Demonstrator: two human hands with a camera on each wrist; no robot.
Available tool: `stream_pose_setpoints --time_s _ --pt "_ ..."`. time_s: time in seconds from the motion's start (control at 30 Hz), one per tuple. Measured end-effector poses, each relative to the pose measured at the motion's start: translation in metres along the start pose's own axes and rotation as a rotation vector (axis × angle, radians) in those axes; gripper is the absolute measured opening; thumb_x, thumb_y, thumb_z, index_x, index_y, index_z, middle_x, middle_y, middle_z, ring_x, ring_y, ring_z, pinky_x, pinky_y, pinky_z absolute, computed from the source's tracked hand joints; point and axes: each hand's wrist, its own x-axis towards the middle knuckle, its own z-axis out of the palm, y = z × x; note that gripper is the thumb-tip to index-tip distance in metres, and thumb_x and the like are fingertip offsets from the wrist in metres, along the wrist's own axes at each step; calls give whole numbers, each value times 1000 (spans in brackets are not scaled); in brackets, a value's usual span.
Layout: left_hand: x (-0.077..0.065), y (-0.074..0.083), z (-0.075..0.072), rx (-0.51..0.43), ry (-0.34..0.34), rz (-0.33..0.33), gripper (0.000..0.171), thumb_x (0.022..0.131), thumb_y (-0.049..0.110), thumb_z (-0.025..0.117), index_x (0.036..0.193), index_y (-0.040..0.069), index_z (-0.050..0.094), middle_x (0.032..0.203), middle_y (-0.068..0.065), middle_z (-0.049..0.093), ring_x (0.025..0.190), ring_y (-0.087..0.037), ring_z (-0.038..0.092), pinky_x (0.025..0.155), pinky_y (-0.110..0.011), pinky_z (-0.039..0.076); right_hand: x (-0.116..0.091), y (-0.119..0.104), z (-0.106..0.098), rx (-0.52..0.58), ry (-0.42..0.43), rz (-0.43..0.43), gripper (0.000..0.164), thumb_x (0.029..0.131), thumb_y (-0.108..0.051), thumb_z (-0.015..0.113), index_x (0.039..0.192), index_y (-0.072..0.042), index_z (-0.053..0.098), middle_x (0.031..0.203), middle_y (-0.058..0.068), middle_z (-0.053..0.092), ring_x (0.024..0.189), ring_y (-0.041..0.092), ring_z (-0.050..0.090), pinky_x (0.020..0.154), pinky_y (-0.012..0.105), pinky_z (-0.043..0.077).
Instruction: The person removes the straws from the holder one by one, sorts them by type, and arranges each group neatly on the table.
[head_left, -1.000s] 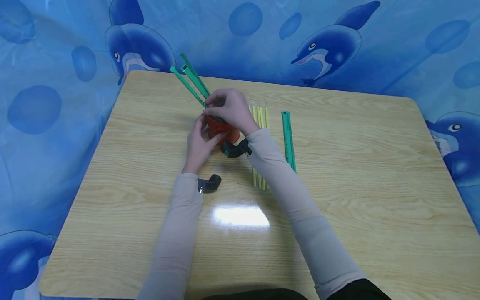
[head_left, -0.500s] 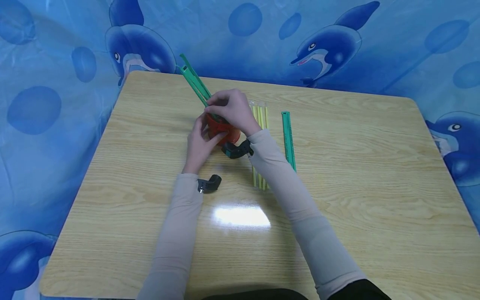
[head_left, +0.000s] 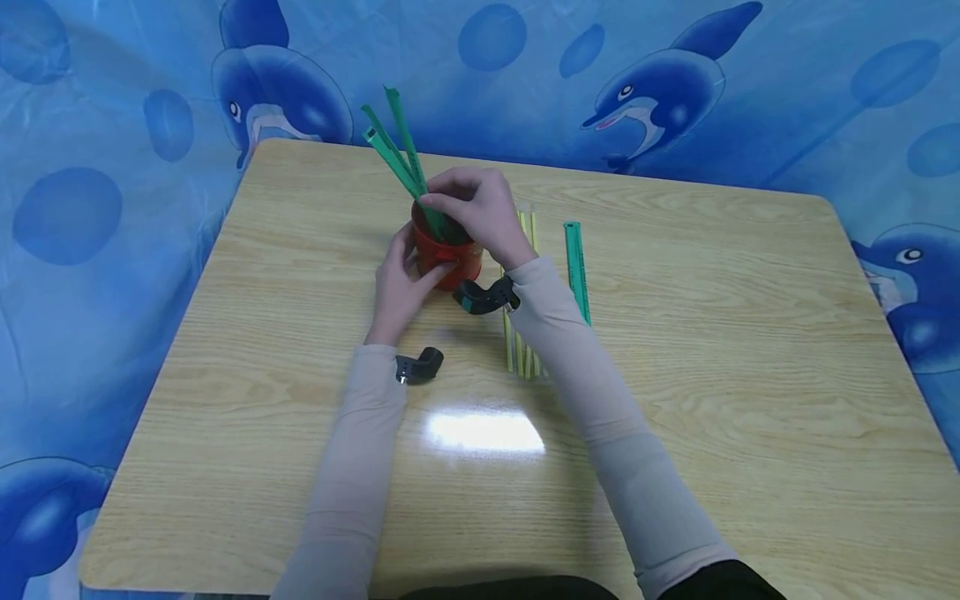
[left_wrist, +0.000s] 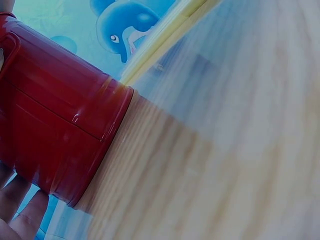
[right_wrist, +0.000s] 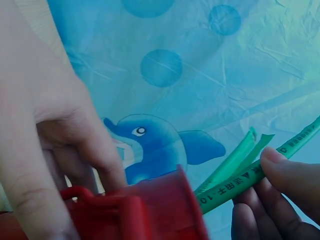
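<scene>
A red mug [head_left: 448, 268] with a side handle stands near the table's far edge, left of centre. My left hand [head_left: 400, 290] grips it, thumb in front and fingers round the far side. Two green wrapped straws [head_left: 386, 154] lean out of its mouth to the left. Over the rim, my right hand [head_left: 486, 212] pinches another green wrapped straw [right_wrist: 240, 186] between thumb and fingers. Dark print runs along this straw, and its lower end goes down into the mug. In the left wrist view, the mug's lower wall [left_wrist: 65, 120] fills the left side.
Several yellow straws [head_left: 519, 350] in clear wrapping lie right of the mug, partly under my right forearm. Farther right, a green wrapped straw [head_left: 576, 267] lies on the wooden table [head_left: 720, 333]. A blue dolphin-print sheet [head_left: 525, 100] hangs behind the table.
The held straw has swung from the left of the other green straws to their right and stands steeper. My right hand has shifted slightly right; more of the mug's mouth shows. My left hand stays.
</scene>
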Motion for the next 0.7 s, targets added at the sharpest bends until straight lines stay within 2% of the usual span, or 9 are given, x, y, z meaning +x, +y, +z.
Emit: stream_pose_setpoints --time_s 0.07,0.3,0.7 --pt "0 1 0 1 -1 -3 75 83 17 73 145 10 32 146 -7 39 134 -13 36 106 -21 34 -1 -2 -2 26 16 5 16 87 -9 68 100 0 72 95 10 70 86 17 65 80 29 54" --pt "-11 40 -2 25 -20 -34 70 85 6 69 143 -1 31 145 -19 38 133 -25 37 108 -34 35 -5 -15 -12 90 74 -11 18 87 -6 67 101 4 71 93 11 70 87 19 64 78 31 53" --pt "-12 41 -1 21 -23 -48 70 86 7 69 144 -1 30 147 -17 36 135 -25 34 110 -36 33 -12 -29 -28 229 166 -104 15 85 1 67 97 8 70 84 6 70 81 20 65 81 35 54"
